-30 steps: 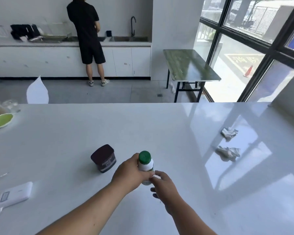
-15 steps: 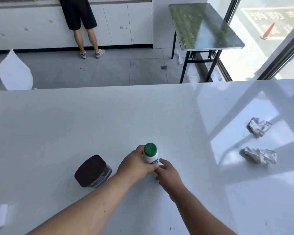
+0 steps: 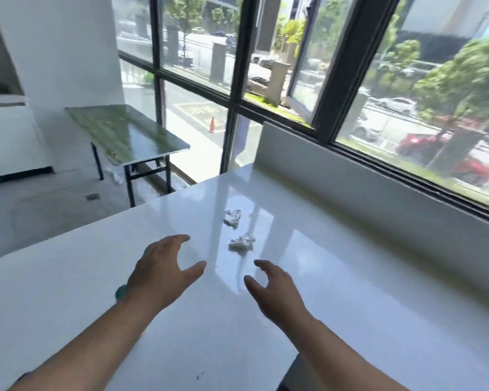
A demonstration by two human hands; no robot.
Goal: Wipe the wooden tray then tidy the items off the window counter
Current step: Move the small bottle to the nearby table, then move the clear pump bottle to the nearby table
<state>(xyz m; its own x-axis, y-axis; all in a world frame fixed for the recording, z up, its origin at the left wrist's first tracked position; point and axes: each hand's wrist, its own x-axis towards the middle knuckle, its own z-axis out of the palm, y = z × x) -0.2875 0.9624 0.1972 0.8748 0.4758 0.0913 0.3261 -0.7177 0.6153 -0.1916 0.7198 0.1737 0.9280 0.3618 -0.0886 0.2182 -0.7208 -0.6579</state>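
Now | left hand [image 3: 160,273], right hand [image 3: 274,292]: fingers spread, empty | two crumpled tissues [image 3: 241,242] | white counter [image 3: 336,306]

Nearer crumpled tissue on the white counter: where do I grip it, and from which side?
Pinch the nearer crumpled tissue across its raised, bunched middle, coming from above and from the near side. It lies low and loose on the glossy counter, offering no handle or firm edge. The open right hand is closest, just short of it, so it is probably the natural choice; the left hand is open too.
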